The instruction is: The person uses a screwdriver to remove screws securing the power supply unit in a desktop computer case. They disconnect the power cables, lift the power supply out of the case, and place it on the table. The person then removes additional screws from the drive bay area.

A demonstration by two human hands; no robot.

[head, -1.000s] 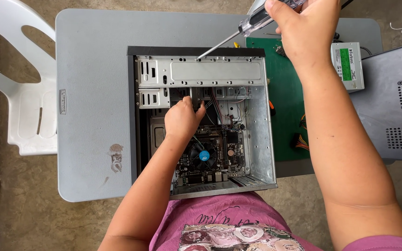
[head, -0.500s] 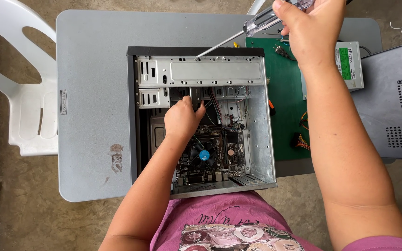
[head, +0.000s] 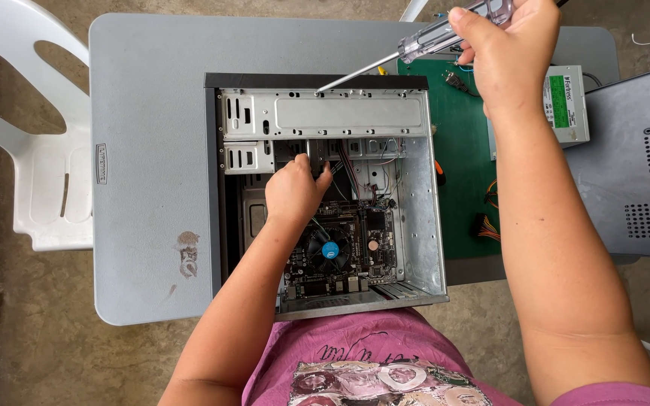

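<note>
A grey plastic table carries an open computer case, laid on its side towards the near right of the tabletop; a white plastic chair stands off the table's left edge; a dark side panel overhangs the right edge, and a green mat lies between panel and case, with a grey power supply by the far right corner. Inside the case a motherboard with its round cooler fan is seen at the near end; the metal drive bay spans the far end. The left hand is sunk into the case below the bay, fingers curled round a dark part there; what exactly is gripped cannot be told. The right hand is clamped round the clear handle of a screwdriver, whose tip is set on the bay's far edge. For the step to go well, as judged, the blade should be seated squarely in the screw head before it is turned; the shaft should be brought in line with the screw rather than slanted; the part inside should be held steady, clear of the loose wires.
</note>
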